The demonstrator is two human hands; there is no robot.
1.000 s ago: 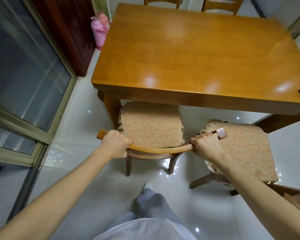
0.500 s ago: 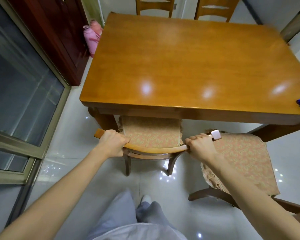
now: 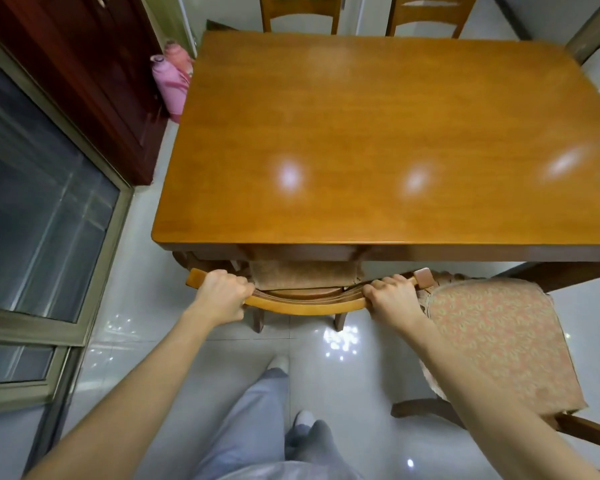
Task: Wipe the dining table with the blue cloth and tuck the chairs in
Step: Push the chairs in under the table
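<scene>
Well, both of my hands were clenched round the curved, honey-coloured wooden top rail of the chair in front of me. My left hand grasped it near its left end and my right hand near its right end, fingers wrapped over the top and knuckles up.

That chair's seat sat almost wholly under the glossy rectangular orange-brown wooden dining table. Only a strip of its tan patterned cushion showed between the table's near edge and the rail.

Just beside my right arm, a second wooden chair with a pinkish floral seat cushion stood angled, most of its seat clear of the table. At the far side, two ladder-backed wooden chairs stood close against the table's edge.

To my left were a dark red wooden cabinet and a metal-framed glass sliding door. Some pink objects stood on the floor between the cabinet and the table's corner; I could not tell what they were.
</scene>
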